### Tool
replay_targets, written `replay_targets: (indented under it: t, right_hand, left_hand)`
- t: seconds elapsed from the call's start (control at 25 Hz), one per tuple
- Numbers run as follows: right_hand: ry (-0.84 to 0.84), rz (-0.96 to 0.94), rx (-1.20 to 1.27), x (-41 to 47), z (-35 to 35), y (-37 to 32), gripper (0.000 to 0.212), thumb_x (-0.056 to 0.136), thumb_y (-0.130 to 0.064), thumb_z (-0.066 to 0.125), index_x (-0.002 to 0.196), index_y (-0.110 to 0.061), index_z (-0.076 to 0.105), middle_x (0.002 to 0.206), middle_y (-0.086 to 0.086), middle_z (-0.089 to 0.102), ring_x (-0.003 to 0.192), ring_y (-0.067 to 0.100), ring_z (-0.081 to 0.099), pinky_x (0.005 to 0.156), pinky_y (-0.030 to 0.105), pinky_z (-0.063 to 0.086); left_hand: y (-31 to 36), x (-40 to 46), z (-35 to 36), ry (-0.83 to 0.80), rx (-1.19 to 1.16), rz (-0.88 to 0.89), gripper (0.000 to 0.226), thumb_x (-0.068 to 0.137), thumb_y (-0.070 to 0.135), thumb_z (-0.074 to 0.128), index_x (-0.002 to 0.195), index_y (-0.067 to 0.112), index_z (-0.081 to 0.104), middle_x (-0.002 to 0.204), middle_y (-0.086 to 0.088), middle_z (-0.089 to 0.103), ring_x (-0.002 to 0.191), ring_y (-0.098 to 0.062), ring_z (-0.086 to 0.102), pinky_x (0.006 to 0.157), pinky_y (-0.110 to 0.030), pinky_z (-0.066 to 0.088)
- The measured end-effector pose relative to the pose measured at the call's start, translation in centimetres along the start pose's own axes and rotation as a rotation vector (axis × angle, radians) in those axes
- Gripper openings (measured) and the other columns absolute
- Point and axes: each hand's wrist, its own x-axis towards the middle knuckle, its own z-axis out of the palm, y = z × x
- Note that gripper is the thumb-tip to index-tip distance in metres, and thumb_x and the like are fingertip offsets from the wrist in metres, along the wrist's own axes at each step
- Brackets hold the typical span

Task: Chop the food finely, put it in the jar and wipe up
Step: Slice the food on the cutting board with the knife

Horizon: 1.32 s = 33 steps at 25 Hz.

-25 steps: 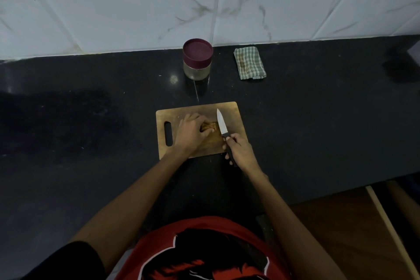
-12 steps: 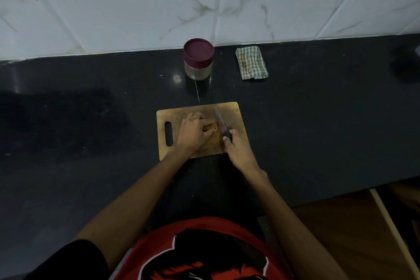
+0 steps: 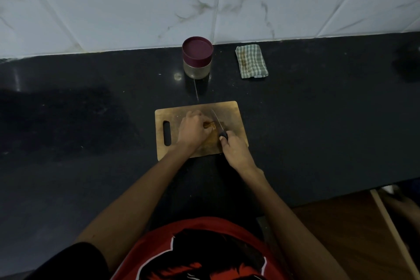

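Observation:
A wooden cutting board (image 3: 231, 111) lies on the black counter. On it my left hand (image 3: 192, 130) holds down a small brown piece of food (image 3: 210, 124) with curled fingers. My right hand (image 3: 235, 150) grips the dark handle of a knife (image 3: 217, 121), whose blade lies edge-down right beside the food. A glass jar (image 3: 197, 60) with a maroon lid on stands behind the board near the wall. To the jar's right lies a folded green checked cloth (image 3: 251, 61).
The black counter (image 3: 91, 120) runs left and right of the board and ends at a white marble-look tiled wall (image 3: 136, 2). Its front edge drops off at the lower right, where a wooden floor (image 3: 341, 234) shows.
The knife blade has come down from a raised, flat-on position to an edge-down position against the food. My left hand has stayed on the food.

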Motion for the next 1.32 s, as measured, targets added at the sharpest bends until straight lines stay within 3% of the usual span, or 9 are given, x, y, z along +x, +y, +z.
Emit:
replay_targets:
  t: [0.4, 0.6, 0.88, 1.12, 1.32]
  right_hand:
    - [-0.058, 0.059, -0.09, 0.5, 0.5, -0.8, 0.025, 0.105, -0.028, 0.039, 0.115, -0.011, 0.055, 0.104, 0.008, 0.063, 0.093, 0.021, 0.063, 0.084, 0.044, 0.054]
    - [-0.05, 0.084, -0.113, 0.7, 0.3, -1.6, 0.023, 0.104, -0.024, 0.04, 0.113, -0.009, 0.055, 0.102, 0.009, 0.063, 0.091, 0.022, 0.064, 0.075, 0.037, 0.053]
    - [-0.057, 0.101, -0.151, 0.9, 0.2, -2.4, 0.021, 0.104, -0.023, 0.041, 0.115, -0.01, 0.053, 0.103, 0.009, 0.064, 0.091, 0.021, 0.064, 0.079, 0.039, 0.056]
    - [-0.089, 0.121, -0.167, -0.1, 0.1, -1.8, 0.022, 0.105, -0.025, 0.038, 0.116, -0.011, 0.051, 0.099, 0.006, 0.059, 0.089, 0.019, 0.061, 0.071, 0.035, 0.047]
    - [-0.069, 0.129, -0.16, 1.4, 0.1, -3.0, 0.024, 0.103, -0.022, 0.04, 0.116, -0.009, 0.055, 0.102, 0.008, 0.063, 0.09, 0.021, 0.064, 0.075, 0.035, 0.053]
  left_hand:
    - [0.5, -0.2, -0.3, -0.005, -0.021, 0.008, 0.023, 0.087, 0.016, 0.064, 0.109, 0.014, 0.069, 0.113, -0.003, 0.061, 0.112, -0.019, 0.048, 0.092, -0.03, 0.043]
    - [0.5, -0.4, -0.1, 0.011, -0.036, 0.0, 0.025, 0.087, 0.015, 0.063, 0.111, 0.013, 0.068, 0.115, -0.002, 0.06, 0.113, -0.018, 0.045, 0.093, -0.028, 0.04]
    - [0.2, -0.6, 0.5, 0.024, -0.07, -0.003, 0.025, 0.087, 0.016, 0.063, 0.112, 0.013, 0.068, 0.116, -0.002, 0.059, 0.109, -0.016, 0.043, 0.093, -0.027, 0.04]
    - [0.2, -0.6, 0.6, 0.022, -0.103, -0.026, 0.028, 0.086, 0.014, 0.064, 0.115, 0.012, 0.066, 0.116, -0.002, 0.059, 0.107, -0.017, 0.043, 0.09, -0.024, 0.039]
    - [0.1, -0.9, 0.7, 0.032, -0.138, -0.029, 0.027, 0.087, 0.015, 0.064, 0.114, 0.013, 0.066, 0.112, -0.001, 0.058, 0.104, -0.016, 0.043, 0.09, -0.028, 0.041]
